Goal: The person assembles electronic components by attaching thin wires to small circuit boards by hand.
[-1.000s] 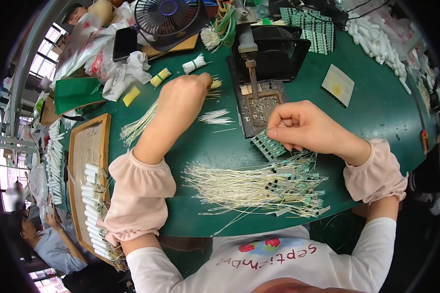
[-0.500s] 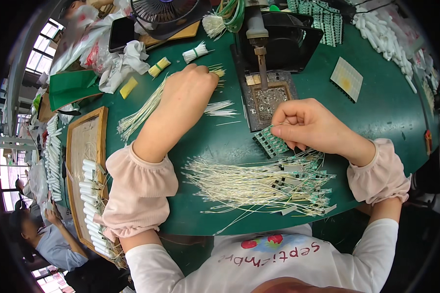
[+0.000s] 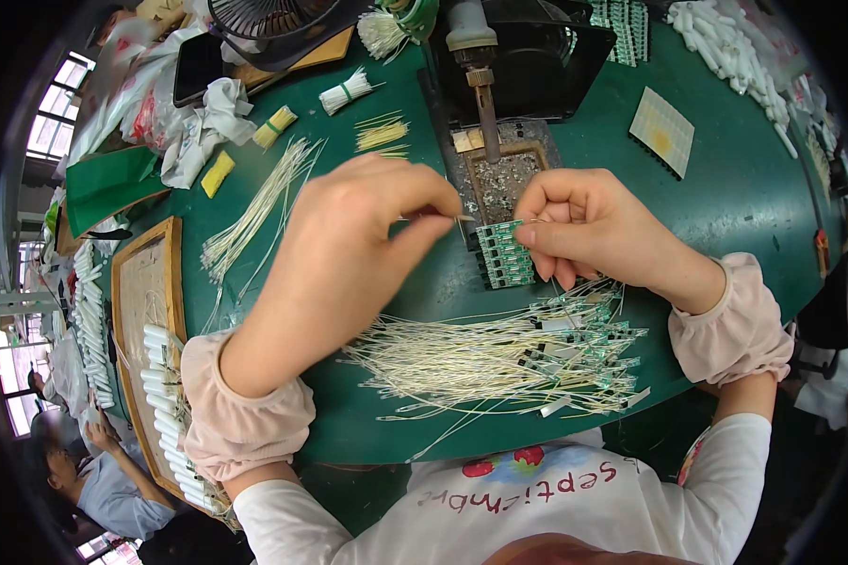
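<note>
My left hand [image 3: 363, 231] is closed in a pinch on a thin pale wire [image 3: 465, 218], whose tip points at a panel of small green circuit boards [image 3: 507, 256]. My right hand [image 3: 598, 224] grips the panel's right edge between thumb and fingers, holding it over the front of the soldering stand's tray [image 3: 542, 162]. Above the tray, a soldering iron [image 3: 483, 94] points straight down, apart from both hands. Below my hands lies a large heap of wired circuit boards [image 3: 481, 363], boards to the right and wire ends to the left.
Loose white wires [image 3: 264, 202] and short yellow wires [image 3: 381, 134] lie at the left. A fan [image 3: 269, 14], phone [image 3: 198, 68] and wooden frame with white tubes [image 3: 174, 282] stand beyond. A pale square block [image 3: 662, 132] and white tubes [image 3: 730, 71] lie right; a co-worker [image 3: 113, 471] sits far left.
My left hand has come from the loose wires toward the panel, with a wire in its pinch. My right hand has turned the panel more upright and shifted it slightly left and up.
</note>
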`<state>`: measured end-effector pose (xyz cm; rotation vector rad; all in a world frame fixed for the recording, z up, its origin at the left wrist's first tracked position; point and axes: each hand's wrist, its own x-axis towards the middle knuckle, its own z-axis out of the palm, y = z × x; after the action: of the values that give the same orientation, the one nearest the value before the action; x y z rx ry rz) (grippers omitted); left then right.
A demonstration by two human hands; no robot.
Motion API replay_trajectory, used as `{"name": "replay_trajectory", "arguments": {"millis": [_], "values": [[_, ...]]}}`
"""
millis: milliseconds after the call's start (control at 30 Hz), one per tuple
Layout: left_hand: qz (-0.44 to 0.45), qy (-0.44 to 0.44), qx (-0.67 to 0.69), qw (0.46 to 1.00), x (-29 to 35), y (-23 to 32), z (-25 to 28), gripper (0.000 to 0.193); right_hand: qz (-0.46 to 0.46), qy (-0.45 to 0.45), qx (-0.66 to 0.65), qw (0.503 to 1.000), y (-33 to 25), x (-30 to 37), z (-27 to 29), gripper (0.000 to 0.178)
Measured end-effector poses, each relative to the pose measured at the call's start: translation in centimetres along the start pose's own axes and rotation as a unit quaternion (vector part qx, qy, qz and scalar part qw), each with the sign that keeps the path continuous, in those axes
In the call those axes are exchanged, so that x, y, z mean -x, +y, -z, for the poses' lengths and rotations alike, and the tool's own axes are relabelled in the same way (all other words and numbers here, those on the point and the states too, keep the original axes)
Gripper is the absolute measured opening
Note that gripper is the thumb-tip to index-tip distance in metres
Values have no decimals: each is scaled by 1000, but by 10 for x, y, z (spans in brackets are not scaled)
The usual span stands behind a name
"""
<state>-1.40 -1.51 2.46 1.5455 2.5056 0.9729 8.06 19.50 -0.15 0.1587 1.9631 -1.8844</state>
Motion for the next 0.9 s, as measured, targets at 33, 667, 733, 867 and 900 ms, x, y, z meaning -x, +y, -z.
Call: {"name": "replay_trajectory", "arguments": {"millis": [33,667,733,867,900], "values": [[-1,-7,36,999,2,3,-2,11,-1,1,0,1000,0,0,0,11],[184,-37,323,927,9,16,-30,6,58,-10,-23,998,6,2,0,11],[176,-37,320,930,9,14,-32,5,58,-10,-21,998,7,2,0,11],[168,-32,303,937,9,14,-34,5,42,-8,-16,999,6,1,0,11],[168,-32,304,937,10,14,-34,5,39,-5,-13,999,6,1,0,11]]}}
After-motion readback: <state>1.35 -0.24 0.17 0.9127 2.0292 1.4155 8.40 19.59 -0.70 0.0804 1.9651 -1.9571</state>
